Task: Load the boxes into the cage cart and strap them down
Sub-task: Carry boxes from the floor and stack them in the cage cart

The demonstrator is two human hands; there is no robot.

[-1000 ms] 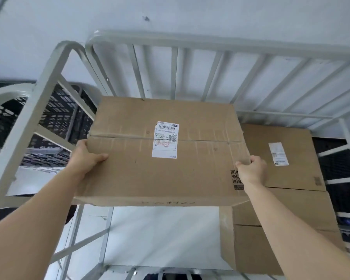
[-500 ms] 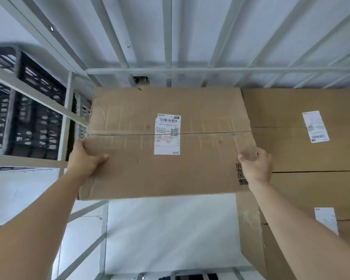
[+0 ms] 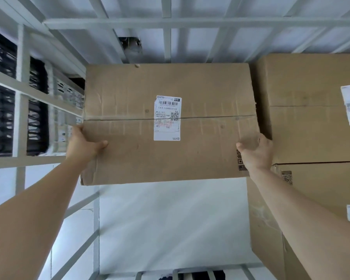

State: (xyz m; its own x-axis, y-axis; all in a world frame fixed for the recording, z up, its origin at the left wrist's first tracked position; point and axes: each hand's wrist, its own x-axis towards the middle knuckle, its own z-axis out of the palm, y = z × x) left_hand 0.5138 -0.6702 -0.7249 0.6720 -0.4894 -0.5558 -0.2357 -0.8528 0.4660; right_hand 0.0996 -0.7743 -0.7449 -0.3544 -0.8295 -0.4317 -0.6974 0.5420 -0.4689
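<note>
Head view: I see the left hand [image 3: 83, 144] gripping the left edge of the cardboard box [image 3: 200, 93], thumb laid across its top face, and the right hand [image 3: 255, 152] curled round its right edge. The box is held inside the cage cart [image 3: 167, 23], over the pale cart floor [image 3: 170, 219], just beside the stacked boxes [image 3: 311, 122] on the right. A white shipping label [image 3: 167, 118] straddles its top seam. Black crates [image 3: 0, 118] show through the left bars.
</note>
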